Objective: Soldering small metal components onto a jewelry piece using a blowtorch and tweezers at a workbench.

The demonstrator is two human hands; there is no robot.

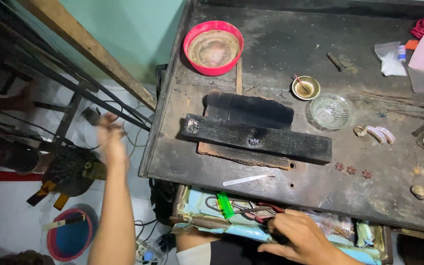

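Three small rosettes (352, 170), two bowls, perhaps one pliers (263, 212) under right hand (303, 240).

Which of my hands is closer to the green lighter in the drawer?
Right. The right hand rests in the open drawer, just right of the green lighter; the left hand is raised off the bench's left edge.

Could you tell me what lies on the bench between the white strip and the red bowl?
In the head view, charred black wood blocks lie between the white strip and the red bowl, stacked on a thinner brown board.
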